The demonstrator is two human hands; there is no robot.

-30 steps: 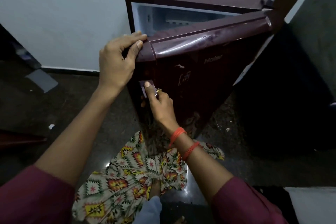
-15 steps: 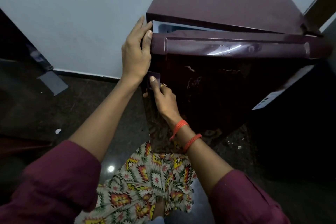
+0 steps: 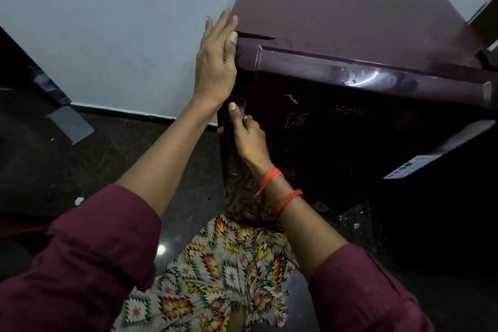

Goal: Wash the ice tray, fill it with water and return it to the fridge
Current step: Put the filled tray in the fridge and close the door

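From the head camera, the boxy maroon metal fridge point(image 3: 350, 3) stood against the pale wall point(image 3: 107, 21) on a dark speckled floor point(image 3: 113, 159), its glossy maroon door point(image 3: 363, 137) all but closed, with only a thin dark slit at the top left corner. The left hand point(image 3: 215, 62) lay flat, fingers straight, against that upper corner of the door. The right hand point(image 3: 249, 135), with orange thread bands point(image 3: 269, 179) at the wrist, gripped the small purple handle tab point(image 3: 240, 101) at the door's edge, thumb pressed on it. The ice tray was out of sight; where it lay could not be told.
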